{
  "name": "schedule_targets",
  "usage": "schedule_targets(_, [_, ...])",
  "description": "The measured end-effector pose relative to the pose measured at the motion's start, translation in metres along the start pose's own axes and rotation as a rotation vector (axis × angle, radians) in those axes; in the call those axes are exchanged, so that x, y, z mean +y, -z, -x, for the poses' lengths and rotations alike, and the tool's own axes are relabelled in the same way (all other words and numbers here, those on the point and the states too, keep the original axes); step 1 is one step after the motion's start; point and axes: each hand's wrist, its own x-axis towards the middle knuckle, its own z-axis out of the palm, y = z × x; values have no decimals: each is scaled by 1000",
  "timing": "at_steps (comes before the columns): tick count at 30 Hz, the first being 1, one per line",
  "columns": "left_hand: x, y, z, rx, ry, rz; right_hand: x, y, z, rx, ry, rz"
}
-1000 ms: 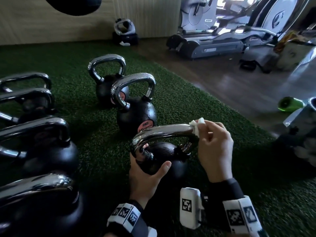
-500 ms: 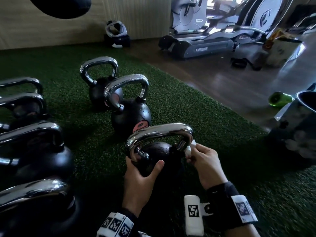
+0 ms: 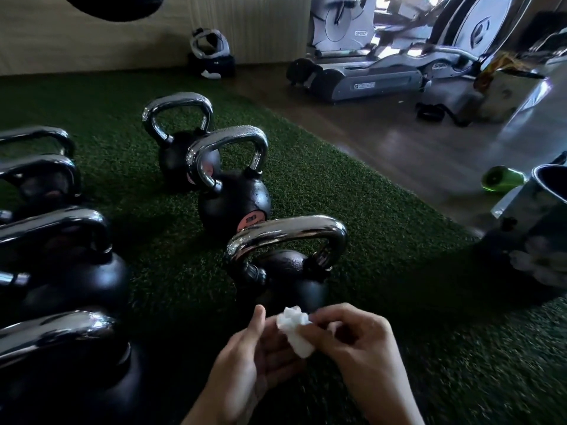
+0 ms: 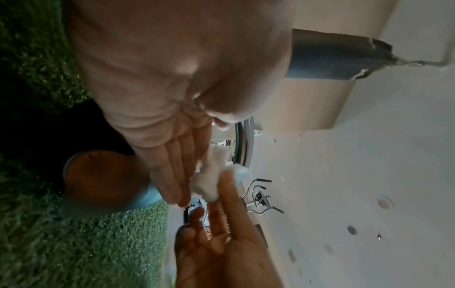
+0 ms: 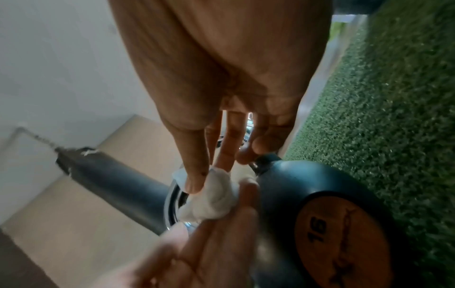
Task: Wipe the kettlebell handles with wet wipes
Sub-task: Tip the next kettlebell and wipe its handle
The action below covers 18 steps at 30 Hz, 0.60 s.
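Right hand (image 3: 352,342) pinches the crumpled white wet wipe (image 3: 295,331) over the flat-open left hand (image 3: 245,366), so a sloppy handoff could drop it onto the green artificial turf (image 3: 352,191).

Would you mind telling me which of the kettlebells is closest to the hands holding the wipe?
The nearest kettlebell in the right-hand row, directly beyond the hands; its orange disc reads 16. The two others in that row stand farther back, and the rest sit off to the left.

A dark green artificial turf (image 3: 352,191) covers the floor. Beyond it, on the wooden floor (image 3: 399,142), stand grey exercise machines (image 3: 368,75). A green bottle (image 3: 503,178) lies at the right. A black punching bag (image 5: 110,181) hangs near the beige wall (image 3: 92,35).
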Motion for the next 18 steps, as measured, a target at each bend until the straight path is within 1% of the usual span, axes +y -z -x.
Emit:
schedule_targets(2, [1, 0, -1, -29, -10, 19, 0, -1, -1, -9, 102, 160])
schedule_targets(3, [2, -1, -2, -36, -28, 30, -2, 1, -2, -31, 129, 192])
schedule_targets(5, [8, -1, 1, -34, -73, 82, -7, 7, -7, -99, 171, 170])
schedule_targets(6, [11, -3, 3, -25, -99, 109, -10, 11, -10, -101, 181, 112])
schedule_targets(7, [16, -7, 8, -13, -138, 136, -11, 15, -14, -57, 173, 31])
schedule_targets(9, [28, -16, 19, 5, -262, 168, -8, 21, -28, 105, 122, -114])
schedule_targets(11, [44, -29, 30, 49, -439, 154, 3, 23, -48, 254, 25, -129])
schedule_targets(12, [53, -34, 32, 72, -552, 138, 9, 23, -59, 267, -33, -115])
schedule_targets(14, [69, -41, 32, 140, -826, 11, 22, 20, -81, 177, -91, -144])
schedule_targets(15, [77, -43, 28, 195, -984, -141, 28, 14, -90, 125, -88, -169])
schedule_targets(16, [85, -43, 23, 265, -1143, -354, 33, 7, -97, 99, -68, -163])
schedule_targets(17, [92, -43, 16, 334, -1280, -596, 38, -1, -102, 106, -46, -133])
schedule_targets(18, [95, -41, 5, 385, -1384, -828, 43, -9, -105, 130, -30, -109])
